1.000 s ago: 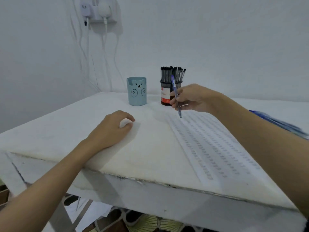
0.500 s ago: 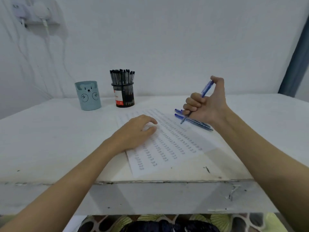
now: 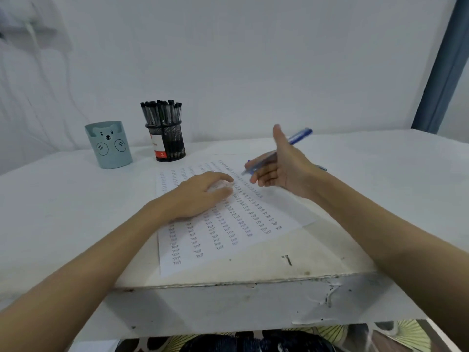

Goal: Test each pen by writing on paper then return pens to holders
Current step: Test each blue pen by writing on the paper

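A white sheet of paper (image 3: 228, 240) filled with columns of small written words lies on the white table (image 3: 63, 212). My left hand (image 3: 200, 194) rests flat on the sheet, fingers spread. My right hand (image 3: 281, 163) hovers just above the sheet's far right part, holding a blue pen (image 3: 299, 135) between thumb and fingers, its tip pointing down-left toward the paper. A black mesh holder (image 3: 168, 144) full of black pens stands at the back. Left of it stands a pale blue bear-face holder (image 3: 109, 146).
A bit of another blue pen (image 3: 321, 168) shows on the table behind my right wrist. A wall socket with a plug and cables (image 3: 30, 29) is on the wall at far left. The table's chipped front edge (image 3: 228, 285) is close to me.
The view swung right and steadied. My left hand moved from bare table onto the paper. My right hand opened from a fist around the blue pen into a looser finger hold, pen tilted toward the sheet.
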{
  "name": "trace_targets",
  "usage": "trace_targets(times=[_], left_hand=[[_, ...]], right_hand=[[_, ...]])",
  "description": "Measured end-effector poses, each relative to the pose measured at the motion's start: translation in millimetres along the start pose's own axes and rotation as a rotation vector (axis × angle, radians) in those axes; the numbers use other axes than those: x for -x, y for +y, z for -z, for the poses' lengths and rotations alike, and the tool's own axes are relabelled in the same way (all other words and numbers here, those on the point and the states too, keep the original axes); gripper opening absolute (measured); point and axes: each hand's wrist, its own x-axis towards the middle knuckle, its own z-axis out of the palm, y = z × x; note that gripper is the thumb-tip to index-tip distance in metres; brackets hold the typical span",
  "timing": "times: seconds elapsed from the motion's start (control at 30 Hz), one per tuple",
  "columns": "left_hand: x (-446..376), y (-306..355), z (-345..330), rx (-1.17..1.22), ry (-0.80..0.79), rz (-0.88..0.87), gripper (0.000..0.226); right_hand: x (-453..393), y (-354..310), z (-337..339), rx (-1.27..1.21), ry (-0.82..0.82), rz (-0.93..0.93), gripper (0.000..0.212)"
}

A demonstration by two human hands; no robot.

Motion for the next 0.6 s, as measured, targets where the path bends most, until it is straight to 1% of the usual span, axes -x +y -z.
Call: trace_targets(times=[0.03, 0.07, 0.1, 0.13, 0.2, 0.3, 0.37, 0.5, 0.6], left_hand=[[-2, 1, -3, -0.021, -0.004, -0.001, 0.041], [-4, 2, -5, -0.047, -0.002, -0.011, 0.042], [-5, 2, -8, -0.071, 0.006, -0.023, 0.042], [-5, 1, -10, -0.084, 0.017, -0.034, 0.042], [-3, 0, -11, -0.083, 0.036, -0.043, 0.042], [-1, -1, -12, -0.071, 0.049, -0.051, 0.041], [-1, -1, -12, -0.063, 0.059, -0.050, 0.041], [-2, -2, -13, -0.057, 0.059, -0.035, 0.042], [-3, -3, -14, -0.055, 0.061, -0.049, 0.042]], right_hand=[[0, 2, -4, 0.093, 0.010, 0.032, 0.070], [1, 6, -6, 0.170, 0.025, 0.068, 0.058], [1, 11, -9, 0.218, 0.057, 0.104, 0.045], [1, 15, -10, 0.237, 0.102, 0.132, 0.039], [2, 21, -11, 0.221, 0.157, 0.164, 0.039], [5, 21, -12, 0.179, 0.140, 0.174, 0.042], [5, 22, -13, 0.195, 0.184, 0.203, 0.036], [-3, 31, -12, 0.379, 0.307, 0.312, 0.029], [-7, 36, -10, 0.472, 0.313, 0.375, 0.039]])
